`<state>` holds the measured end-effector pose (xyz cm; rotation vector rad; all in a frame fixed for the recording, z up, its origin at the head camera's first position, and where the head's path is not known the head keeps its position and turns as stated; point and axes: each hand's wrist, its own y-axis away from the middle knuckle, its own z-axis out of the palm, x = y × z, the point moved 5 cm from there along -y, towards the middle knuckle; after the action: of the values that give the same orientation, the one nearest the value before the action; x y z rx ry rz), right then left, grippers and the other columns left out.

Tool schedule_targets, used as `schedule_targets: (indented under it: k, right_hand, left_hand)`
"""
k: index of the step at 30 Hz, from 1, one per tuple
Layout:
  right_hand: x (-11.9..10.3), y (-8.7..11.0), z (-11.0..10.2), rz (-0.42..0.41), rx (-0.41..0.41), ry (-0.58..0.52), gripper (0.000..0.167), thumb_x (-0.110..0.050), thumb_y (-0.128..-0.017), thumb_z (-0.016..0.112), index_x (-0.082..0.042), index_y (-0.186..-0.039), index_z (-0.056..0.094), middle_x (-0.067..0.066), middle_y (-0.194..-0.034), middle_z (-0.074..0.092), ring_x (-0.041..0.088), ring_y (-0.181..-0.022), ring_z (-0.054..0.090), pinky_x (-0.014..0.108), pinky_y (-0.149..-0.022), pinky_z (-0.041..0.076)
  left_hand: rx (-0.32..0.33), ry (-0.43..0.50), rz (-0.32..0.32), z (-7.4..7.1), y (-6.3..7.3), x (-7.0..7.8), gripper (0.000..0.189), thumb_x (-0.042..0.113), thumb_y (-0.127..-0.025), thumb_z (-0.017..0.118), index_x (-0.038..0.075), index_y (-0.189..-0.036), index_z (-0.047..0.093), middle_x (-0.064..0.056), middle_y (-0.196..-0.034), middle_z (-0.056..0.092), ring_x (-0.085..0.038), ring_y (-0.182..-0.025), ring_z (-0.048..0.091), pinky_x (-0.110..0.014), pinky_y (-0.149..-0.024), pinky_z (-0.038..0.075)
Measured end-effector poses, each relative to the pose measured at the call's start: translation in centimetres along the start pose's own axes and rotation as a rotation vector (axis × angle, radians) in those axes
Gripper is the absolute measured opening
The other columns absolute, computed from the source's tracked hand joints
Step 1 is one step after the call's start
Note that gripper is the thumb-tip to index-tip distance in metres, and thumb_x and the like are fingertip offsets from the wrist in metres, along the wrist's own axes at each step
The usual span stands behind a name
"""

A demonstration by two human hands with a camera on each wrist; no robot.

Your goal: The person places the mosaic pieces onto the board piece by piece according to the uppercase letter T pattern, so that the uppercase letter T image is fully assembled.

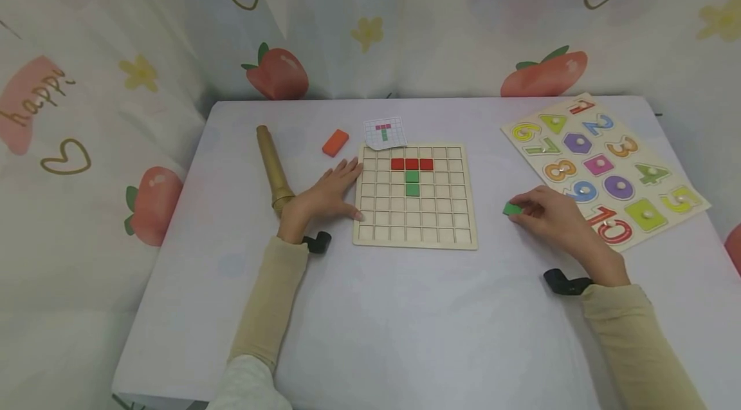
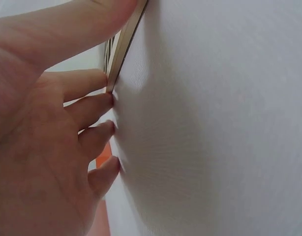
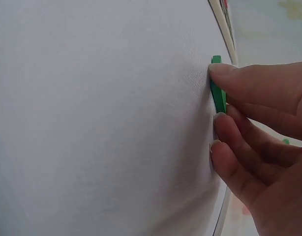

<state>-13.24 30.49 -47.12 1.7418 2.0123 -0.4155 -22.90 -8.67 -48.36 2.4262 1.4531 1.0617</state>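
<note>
A square wooden grid board lies mid-table, with a row of three red tiles and two green tiles below the middle one, forming a T. My left hand rests along the board's left edge, fingers spread and thumb at the side; the left wrist view shows the fingertips at the board edge and on the cloth. To the right of the board, my right hand pinches a green tile between thumb and fingers, low over the cloth. In the right wrist view that tile appears edge-on.
A small card printed with a red and green T touches the board's top left. An orange block and a brown bamboo-like stick lie to the left. A number-and-shape puzzle board lies beneath and beyond my right hand.
</note>
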Motion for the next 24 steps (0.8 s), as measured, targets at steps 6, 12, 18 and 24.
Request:
schedule_targets:
  k: [6, 12, 18, 24]
  right_hand:
    - [-0.5, -0.2, 0.1, -0.012, 0.005, -0.008, 0.027, -0.01, -0.09, 0.078, -0.001, -0.115, 0.074, 0.013, -0.101, 0.068, 0.025, -0.088, 0.06, 0.024, -0.073, 0.048]
    - [-1.8, -0.8, 0.0, -0.03, 0.023, -0.039, 0.027, -0.011, -0.09, 0.079, -0.003, -0.116, 0.075, 0.012, -0.102, 0.069, 0.025, -0.09, 0.06, 0.021, -0.073, 0.047]
    - [-3.1, -1.7, 0.2, -0.05, 0.022, -0.067, 0.026, -0.007, -0.09, 0.078, -0.003, -0.116, 0.074, 0.012, -0.103, 0.068, 0.026, -0.091, 0.061, 0.029, -0.076, 0.051]
    - [-4.3, -2.6, 0.8, -0.112, 0.041, -0.082, 0.025, -0.006, -0.088, 0.079, -0.003, -0.113, 0.075, 0.011, -0.101, 0.068, 0.024, -0.089, 0.062, 0.029, -0.075, 0.053]
  left_hand:
    - [0.002, 0.015, -0.004, 0.0, 0.1, 0.0, 0.116, 0.037, -0.083, 0.086, 0.015, -0.167, 0.009, 0.0, -0.175, -0.002, -0.019, -0.161, -0.01, -0.04, -0.132, -0.002]
    - [-0.001, 0.017, -0.015, 0.0, 0.2, 0.0, 0.117, 0.037, -0.083, 0.087, 0.016, -0.167, 0.009, 0.001, -0.175, -0.002, -0.018, -0.161, -0.01, -0.04, -0.132, -0.002]
    - [-0.008, 0.01, -0.025, 0.2, 0.5, 0.1, 0.118, 0.039, -0.082, 0.087, 0.016, -0.167, 0.008, 0.0, -0.175, -0.002, -0.018, -0.161, -0.01, -0.04, -0.132, -0.003]
    - [-0.017, 0.012, -0.025, 0.3, 0.8, 0.2, 0.118, 0.039, -0.083, 0.086, 0.016, -0.167, 0.007, 0.0, -0.175, -0.003, -0.018, -0.161, -0.01, -0.04, -0.132, -0.003]
